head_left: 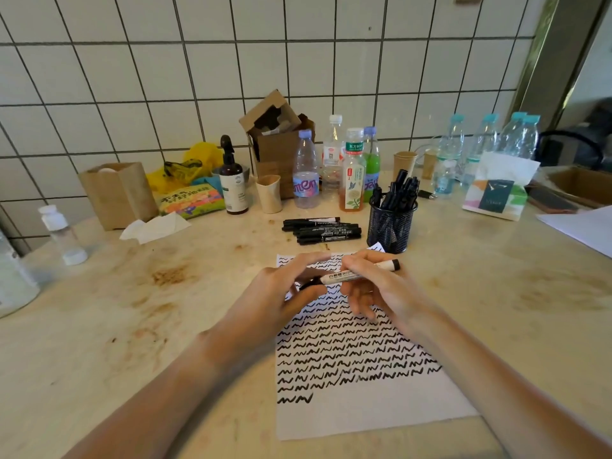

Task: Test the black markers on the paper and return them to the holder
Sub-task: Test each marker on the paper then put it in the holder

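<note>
A white sheet of paper (364, 405) covered with rows of black squiggles lies in front of me. Over its upper part my right hand (374, 289) grips a white-barrelled marker (344, 276) lying level, its black end pointing right. My left hand (281, 293) pinches the marker's black cap (309, 282) at the barrel's left end. Whether the cap sits on the tip or just off it is hidden by my fingers. Behind the paper stands a black mesh holder (390, 226) filled with black markers. Several more black markers (321, 230) lie in a pile to its left.
Drink bottles (306, 170), paper cups (269, 193), a brown pump bottle (233, 180), cardboard boxes (119, 193) and a tissue pack (496, 193) line the tiled back wall. A small white-capped bottle (63, 233) stands at the left. Another white sheet (583, 226) lies at far right.
</note>
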